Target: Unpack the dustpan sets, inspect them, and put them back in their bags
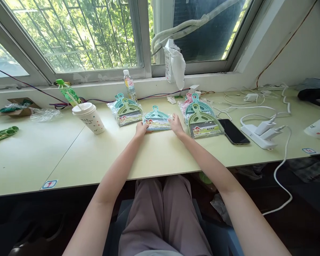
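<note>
Packet of pale-blue plastic dustpan and brush in clear film [156, 123] sits at centre, between two groups of similar sets, with its looped handle toward the far side. Left hand [141, 129] grasps the near left corner; right hand [175, 124] grasps the right end, fingers at the crinkled film. Holding opposite ends probably spreads the load and keeps the wide pan level; whether its underside rests fully on the pale yellow-green tabletop [154, 156] cannot be told. Handle end is free of both hands, likely because the broad end offers more to grip. Left group, green and blue plastic sets in clear film [129, 115], lies just beside the left hand, handles also pointing far. Right group, green, blue and pink plastic sets in clear film [204, 128], overlaps in the same orientation; aligned shapes seem to nest, which would save room. Black smartphone [234, 131] lies near the right group's right side, beyond it a white plastic power strip with plugs [258, 137]. White lidded paper cup with coloured dots [90, 119] stands upright at left, apart from the left hand, a position judged to lower the risk of a knock.
</note>
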Available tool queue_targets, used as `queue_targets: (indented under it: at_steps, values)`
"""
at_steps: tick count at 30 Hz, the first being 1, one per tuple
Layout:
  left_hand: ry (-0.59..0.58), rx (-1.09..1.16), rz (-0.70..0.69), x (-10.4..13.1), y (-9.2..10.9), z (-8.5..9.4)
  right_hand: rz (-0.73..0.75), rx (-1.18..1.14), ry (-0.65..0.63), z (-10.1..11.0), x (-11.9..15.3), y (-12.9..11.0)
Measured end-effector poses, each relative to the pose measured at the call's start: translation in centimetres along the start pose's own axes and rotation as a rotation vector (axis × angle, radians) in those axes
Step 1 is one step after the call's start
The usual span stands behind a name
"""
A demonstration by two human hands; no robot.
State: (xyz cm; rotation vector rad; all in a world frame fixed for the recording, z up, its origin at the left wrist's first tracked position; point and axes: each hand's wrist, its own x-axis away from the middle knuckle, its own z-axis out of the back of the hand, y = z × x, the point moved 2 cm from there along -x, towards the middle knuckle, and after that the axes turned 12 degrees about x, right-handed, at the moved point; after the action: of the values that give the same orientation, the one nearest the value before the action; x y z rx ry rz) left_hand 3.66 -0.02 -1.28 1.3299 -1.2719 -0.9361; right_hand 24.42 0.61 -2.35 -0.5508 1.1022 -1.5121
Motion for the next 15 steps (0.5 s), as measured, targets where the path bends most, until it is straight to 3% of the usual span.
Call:
queue_targets:
  at_steps: [4, 7, 10, 13, 15]
  values:
    - [0.068, -0.211, -0.099, -0.1, -0.2, -0.4, 0.442, 0.201, 0.052, 1.6, 2.4, -4.2]
    - [0.109, -0.449, -0.202, 0.1, 0.1, -1.2, 0.589, 0.279, 0.187, 4.5, 3.2, -6.5]
    - [0.137, -0.760, -0.257, 0.1, 0.7, -2.7, 0.518, 0.352, 0.449, 9.9, 2.3, -5.5]
    - [0.092, -0.969, -0.198, -0.3, 1.0, -4.7, 0.275, 0.414, 0.649, 17.2, 1.2, -0.6]
    - [0.075, -1.009, -0.210, -0.5, 1.2, -6.1, 0.070, 0.516, 0.620, 21.4, 1.1, 3.4]
